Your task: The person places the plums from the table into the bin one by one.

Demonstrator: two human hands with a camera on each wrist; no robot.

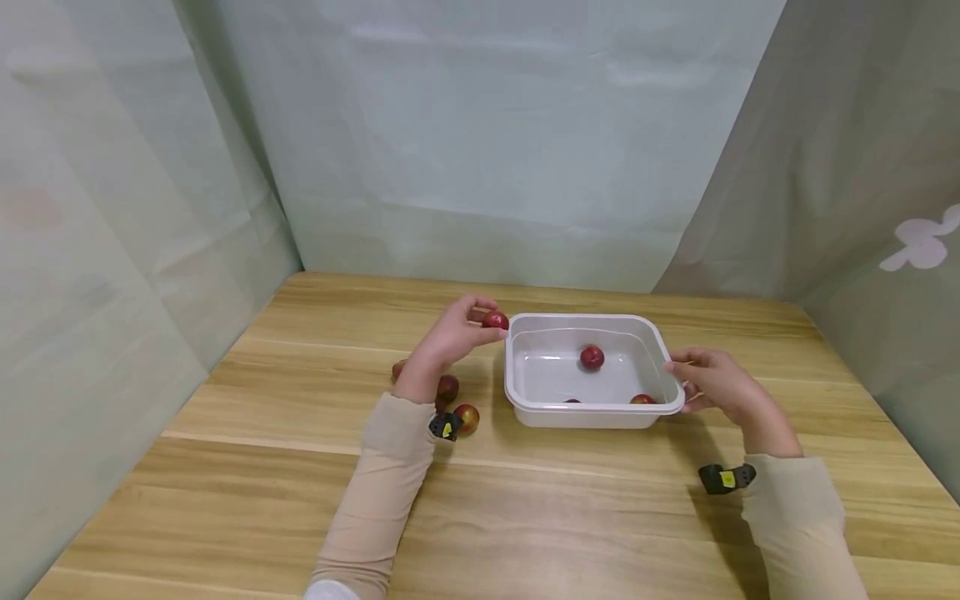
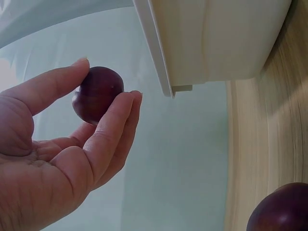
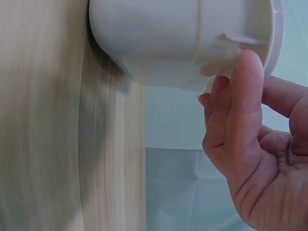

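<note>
Head view showed the left hand point(image 1: 450, 337) pinching a round red fruit point(image 1: 495, 320) at the white tub's point(image 1: 525, 400) left rim; the right hand point(image 1: 712, 379) gripped its right rim, the tub's long axis paralleling the table's point(image 1: 562, 517) near edge.

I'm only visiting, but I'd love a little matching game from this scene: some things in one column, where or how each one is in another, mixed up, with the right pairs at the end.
Things
1. left hand
2. right hand
3. white tub
4. fruit by the left sleeve

States
A. lies on the wooden table, outside the tub
B. touches the tub's right rim
C. pinches a dark red fruit beside the tub's left rim
D. has red fruits inside it

Pairs: 1-C, 2-B, 3-D, 4-A
</note>
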